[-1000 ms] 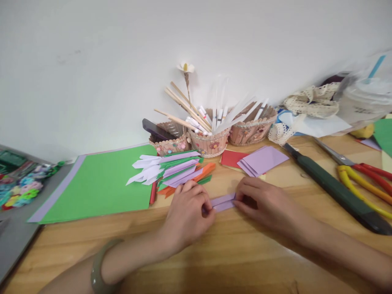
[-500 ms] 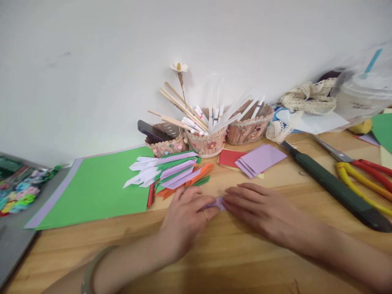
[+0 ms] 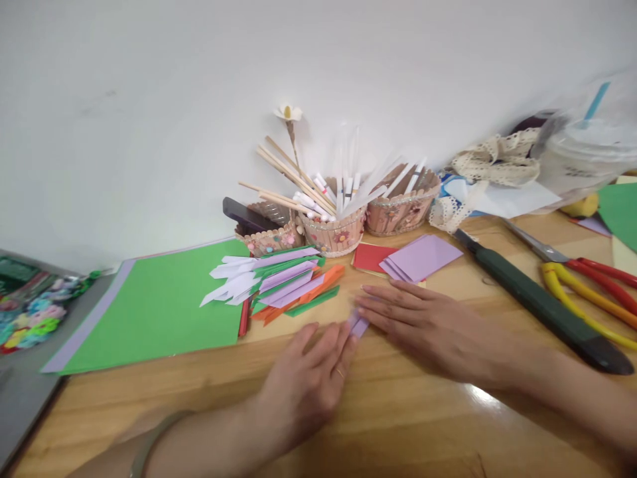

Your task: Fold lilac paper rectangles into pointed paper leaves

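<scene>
A small folded purple paper [image 3: 358,323] lies on the table between my hands, mostly hidden under the fingers. My left hand [image 3: 311,375], with a ring and a bracelet, pinches its near left end at the fingertips. Palm down, my right hand [image 3: 423,328] rests with fingers stretched flat over the paper's right part. Just beyond my left hand is a pile of folded paper pieces [image 3: 283,285] in white, purple, green and orange. A stack of purple paper rectangles [image 3: 423,259] lies past my right hand, partly over red paper [image 3: 371,257].
Green sheets [image 3: 164,305] lie left, beside a grey tray edge [image 3: 30,385] with colourful bits. Decorated baskets [image 3: 333,236] with sticks and pens line the wall. A dark-green-handled tool [image 3: 542,299], scissors [image 3: 572,265], lace [image 3: 497,159] and a lidded cup [image 3: 587,153] are right.
My left hand has drawn slightly back toward me, its fingers straighter. The purple paper has turned to a steeper slant, and my right hand has shifted slightly left and lies flatter over it.
</scene>
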`<action>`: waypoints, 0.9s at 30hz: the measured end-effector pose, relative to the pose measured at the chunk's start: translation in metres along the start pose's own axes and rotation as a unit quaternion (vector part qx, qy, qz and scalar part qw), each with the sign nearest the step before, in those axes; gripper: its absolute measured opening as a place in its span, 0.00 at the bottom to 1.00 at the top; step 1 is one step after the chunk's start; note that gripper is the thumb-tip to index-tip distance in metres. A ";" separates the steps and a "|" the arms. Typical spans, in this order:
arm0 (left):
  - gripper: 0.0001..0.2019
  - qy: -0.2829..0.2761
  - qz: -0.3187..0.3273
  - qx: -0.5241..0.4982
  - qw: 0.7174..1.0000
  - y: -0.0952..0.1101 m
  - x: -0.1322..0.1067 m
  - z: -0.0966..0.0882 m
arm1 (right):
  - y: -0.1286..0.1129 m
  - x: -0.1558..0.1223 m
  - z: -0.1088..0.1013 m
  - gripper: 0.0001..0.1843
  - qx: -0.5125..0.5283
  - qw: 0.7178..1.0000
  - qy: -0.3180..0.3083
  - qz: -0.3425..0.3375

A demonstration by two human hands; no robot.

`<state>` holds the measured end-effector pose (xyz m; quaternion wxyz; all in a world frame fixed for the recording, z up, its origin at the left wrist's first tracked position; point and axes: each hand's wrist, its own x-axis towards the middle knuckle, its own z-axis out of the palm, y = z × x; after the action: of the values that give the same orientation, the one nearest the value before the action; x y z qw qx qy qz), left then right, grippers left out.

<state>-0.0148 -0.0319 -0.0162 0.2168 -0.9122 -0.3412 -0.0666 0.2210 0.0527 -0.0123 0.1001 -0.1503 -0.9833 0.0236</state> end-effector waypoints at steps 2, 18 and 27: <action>0.19 -0.006 0.000 0.011 1.000 0.001 0.000 -0.002 | -0.006 0.002 -0.003 0.27 0.042 0.999 -0.027 -0.009; 0.19 -0.020 -0.032 -0.004 0.999 0.007 -0.001 -0.005 | -0.002 -0.007 -0.009 0.35 0.007 0.997 -0.051 0.054; 0.16 0.010 -0.026 -0.043 0.999 0.002 -0.001 0.001 | -0.004 0.003 -0.002 0.22 -0.070 0.995 0.057 0.031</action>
<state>-0.0144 -0.0339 -0.0182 0.1791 -0.9109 -0.3592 -0.0962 0.2175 0.0500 -0.0097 0.1440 -0.1888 -0.9701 -0.0510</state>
